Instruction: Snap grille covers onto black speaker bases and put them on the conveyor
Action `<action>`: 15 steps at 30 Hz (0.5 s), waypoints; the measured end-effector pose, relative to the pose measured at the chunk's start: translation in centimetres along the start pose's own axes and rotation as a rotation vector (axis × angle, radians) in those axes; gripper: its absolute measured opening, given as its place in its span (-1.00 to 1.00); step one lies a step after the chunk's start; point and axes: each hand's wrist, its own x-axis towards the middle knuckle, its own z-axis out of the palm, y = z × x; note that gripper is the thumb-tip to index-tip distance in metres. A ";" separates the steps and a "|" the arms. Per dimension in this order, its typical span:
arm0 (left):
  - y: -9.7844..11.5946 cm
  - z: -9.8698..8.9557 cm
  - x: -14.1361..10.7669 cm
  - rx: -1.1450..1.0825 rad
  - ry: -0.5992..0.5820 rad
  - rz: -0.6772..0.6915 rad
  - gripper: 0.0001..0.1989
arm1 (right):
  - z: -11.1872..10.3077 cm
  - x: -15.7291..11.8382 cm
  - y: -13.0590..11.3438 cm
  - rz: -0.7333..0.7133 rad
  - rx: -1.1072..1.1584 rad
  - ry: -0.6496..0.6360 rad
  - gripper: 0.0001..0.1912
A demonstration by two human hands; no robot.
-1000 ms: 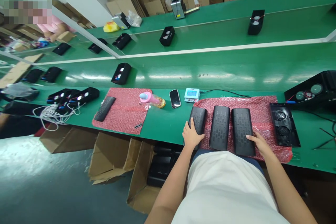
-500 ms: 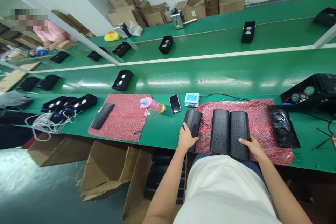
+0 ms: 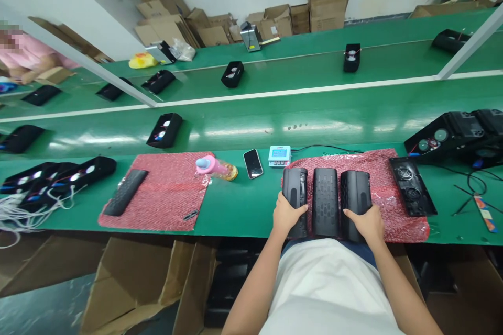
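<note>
1. Head view, near edge of the green table (image 3: pixel 243 209): left hand (image 3: pixel 287 214) wrapped around the near end of the left black cover (image 3: pixel 295 200), fingers closed on it, the cover tipped up onto its side.
2. Right hand (image 3: pixel 365 222) clasping the near end of the right black cover (image 3: pixel 356 200), fingers curled over its left edge, that cover also tilted on edge.
3. Between the two, the middle black cover (image 3: pixel 325 208), lying flat with its patterned face up, touched by neither hand.
4. All three side by side on the red bubble wrap (image 3: pixel 396 220), close to the person's white shirt (image 3: pixel 334 288).
5. At the right end of the same wrap, a flat black panel with two fans (image 3: pixel 412 192); further right, open black speaker boxes (image 3: pixel 451 136) with wires trailing over the table.
6. Just beyond the covers, a small blue-and-white meter (image 3: pixel 280 156), a phone (image 3: pixel 253 163) face up beside it, and a pink bottle (image 3: pixel 214 166) lying on its side.
7. Left of those, a second red bubble wrap (image 3: pixel 165 193) with a long black grille (image 3: pixel 126 199) resting on its left edge.
8. Far left, a cluster of black speaker shells (image 3: pixel 58 180) with white cables (image 3: pixel 15 217).
9. On the green conveyor belt (image 3: pixel 314 110) behind, single black boxes spaced well apart, one nearest at (image 3: pixel 164 130).
10. At the far left, another person in a pink sleeve (image 3: pixel 23 55); cardboard boxes (image 3: pixel 306 10) stacked against the back wall.
</note>
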 end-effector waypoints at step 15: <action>-5.1 2.9 3.6 -0.669 -0.224 0.018 -0.25 | 0.4 3.0 3.4 0.059 0.784 -0.294 -0.45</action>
